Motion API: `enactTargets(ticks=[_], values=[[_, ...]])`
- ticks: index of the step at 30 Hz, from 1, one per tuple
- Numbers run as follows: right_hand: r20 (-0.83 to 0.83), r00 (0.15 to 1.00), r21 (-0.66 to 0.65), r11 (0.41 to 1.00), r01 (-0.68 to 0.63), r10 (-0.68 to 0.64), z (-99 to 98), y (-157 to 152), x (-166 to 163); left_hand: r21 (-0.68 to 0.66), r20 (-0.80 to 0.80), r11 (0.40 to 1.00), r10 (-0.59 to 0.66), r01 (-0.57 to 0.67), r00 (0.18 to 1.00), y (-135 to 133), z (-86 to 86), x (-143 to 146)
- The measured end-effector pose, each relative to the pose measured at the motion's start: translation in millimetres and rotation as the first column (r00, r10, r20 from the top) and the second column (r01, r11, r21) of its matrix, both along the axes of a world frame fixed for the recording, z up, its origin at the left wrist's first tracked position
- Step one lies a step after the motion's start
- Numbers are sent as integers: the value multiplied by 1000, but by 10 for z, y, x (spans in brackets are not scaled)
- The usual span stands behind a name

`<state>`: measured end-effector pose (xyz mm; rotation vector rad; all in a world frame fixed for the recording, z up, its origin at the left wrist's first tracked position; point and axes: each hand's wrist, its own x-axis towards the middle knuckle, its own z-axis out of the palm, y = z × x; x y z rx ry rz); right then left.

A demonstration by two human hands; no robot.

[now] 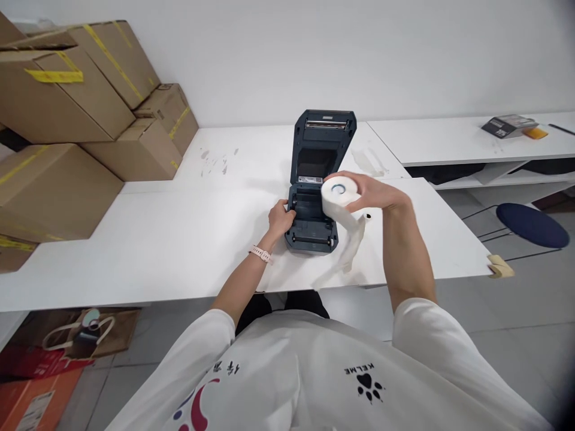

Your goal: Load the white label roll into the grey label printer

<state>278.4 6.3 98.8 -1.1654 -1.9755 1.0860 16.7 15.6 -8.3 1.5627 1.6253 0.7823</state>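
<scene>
A dark label printer (pixel 309 230) stands on the white table with its lid (pixel 321 143) raised and its inner bay showing. My left hand (pixel 281 218) grips the printer's left side, the thumb over the edge of the bay. In my right hand (pixel 371 190) is a white roll of label paper (pixel 340 190), held at the right edge of the bay with its round end facing up. From the roll a loose strip of paper (pixel 353 242) hangs down toward the tabletop. My right fingertips behind the roll are partly hidden.
Cardboard boxes (pixel 130 146) are piled at the left of the table (pixel 188 239). A dark box (pixel 510 126) lies on the shelf unit at the right, above a blue stool (pixel 532 224). Padding (pixel 500 266) covers the table's right corner. A paper bag (pixel 121 332) sits below left.
</scene>
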Motion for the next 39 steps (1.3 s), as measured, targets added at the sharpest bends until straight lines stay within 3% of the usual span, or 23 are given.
enactTargets(ticks=[2,5,8,11,15,20,25,27,29,31,33,36,37,39], values=[[-98,990,-16,995,101,-102,-35,44,262,-2,41,1000,-2,2,999,-8,-8,0],[-194,940,-54,960,276,-281,-296,267,538,-6,58,1000,0,1,998,-11,-13,3],[-173,878,-126,894,429,-446,-652,524,613,-7,50,1000,13,-12,999,-6,-14,7],[-111,849,-203,848,489,-517,-941,672,540,-22,61,1000,23,-22,998,1,-19,9],[-81,850,-241,838,490,-520,-1115,623,556,-21,71,1000,22,-20,997,8,-31,3],[-216,870,-251,886,390,-444,-1142,129,1037,-20,93,1000,16,-14,996,17,-55,2],[-46,966,-345,912,223,-254,-1252,-402,1156,-2,114,999,42,-42,993,31,-89,16],[-61,972,-361,912,192,-229,-1231,-484,1043,-1,129,999,47,-48,990,37,-103,19],[-174,963,-325,935,140,-204,-1091,-489,893,-5,139,999,50,-50,989,42,-114,19],[-277,954,-238,970,51,-118,-832,-425,702,-7,143,999,53,-53,988,48,-124,19],[-244,970,-137,990,-36,2,-524,-299,439,4,149,999,53,-54,987,56,-136,19],[131,983,-40,991,-126,130,-187,-26,-87,15,163,998,65,-69,984,68,-157,22],[301,944,-6,990,-141,137,-144,71,-275,11,174,997,71,-74,982,72,-165,23],[614,784,42,987,-154,96,-164,241,-614,-6,201,997,74,-74,977,77,-177,25]])
